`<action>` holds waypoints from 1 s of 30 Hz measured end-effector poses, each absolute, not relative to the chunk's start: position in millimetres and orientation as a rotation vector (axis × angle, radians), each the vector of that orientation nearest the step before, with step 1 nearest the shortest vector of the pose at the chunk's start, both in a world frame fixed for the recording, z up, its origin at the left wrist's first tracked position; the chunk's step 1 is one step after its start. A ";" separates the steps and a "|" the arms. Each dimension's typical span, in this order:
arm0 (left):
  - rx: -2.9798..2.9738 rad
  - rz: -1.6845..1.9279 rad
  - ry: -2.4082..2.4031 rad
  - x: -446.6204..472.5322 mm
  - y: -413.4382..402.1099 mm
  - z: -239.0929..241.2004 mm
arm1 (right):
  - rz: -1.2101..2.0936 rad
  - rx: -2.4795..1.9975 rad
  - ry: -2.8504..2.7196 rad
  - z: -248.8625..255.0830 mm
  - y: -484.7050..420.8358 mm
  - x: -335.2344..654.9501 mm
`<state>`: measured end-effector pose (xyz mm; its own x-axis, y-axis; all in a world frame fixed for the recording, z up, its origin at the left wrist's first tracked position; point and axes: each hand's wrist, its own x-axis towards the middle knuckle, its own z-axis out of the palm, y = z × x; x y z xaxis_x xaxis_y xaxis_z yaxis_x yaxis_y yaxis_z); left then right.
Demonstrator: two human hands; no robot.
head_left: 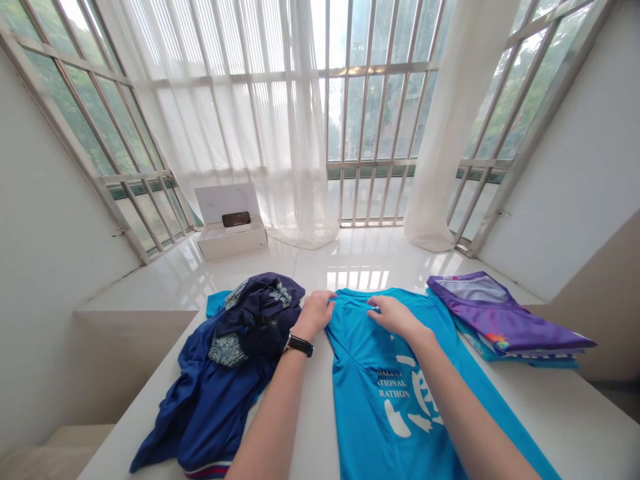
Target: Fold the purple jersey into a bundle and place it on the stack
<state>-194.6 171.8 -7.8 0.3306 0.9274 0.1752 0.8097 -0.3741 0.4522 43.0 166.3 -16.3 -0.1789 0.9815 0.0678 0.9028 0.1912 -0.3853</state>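
Note:
A bright blue T-shirt (355,387) with white lettering and shapes lies spread on the white surface, its collar end away from me. My left hand (316,313), wearing a dark-banded watch (300,344), is at the shirt's upper left shoulder, fingers curled together on the cloth edge. My right hand (395,315) is over the upper part near the collar; its thumb and fingers are slightly apart and hold no cloth that I can see. Part of the print is hidden under my right forearm.
Left of the shirt is a crumpled heap of dark blue clothes (215,393). On the right stands a stack of folded clothes, topped by a purple garment (510,320). A white box (233,241) with a dark phone (236,219) sits by the curtain (240,133) and barred window.

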 end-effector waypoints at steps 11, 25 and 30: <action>2.366 0.508 1.619 -177.7 167.0 -23.9 | 0.540 -1.563 -2.016 -19.8 171.4 34.4; 2.047 0.827 1.521 -200.4 179.7 -5.9 | 0.854 -1.422 -1.671 -31.2 170.0 17.8; 2.120 0.716 1.712 -208.9 177.7 0.1 | 1.009 -1.337 -1.720 -34.8 163.3 9.9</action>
<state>-208.9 177.7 0.1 0.1552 0.9716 0.1787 0.8097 -0.2287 0.5404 9.9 163.3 -34.8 -0.1991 0.9770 0.0770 0.4100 0.1544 -0.8989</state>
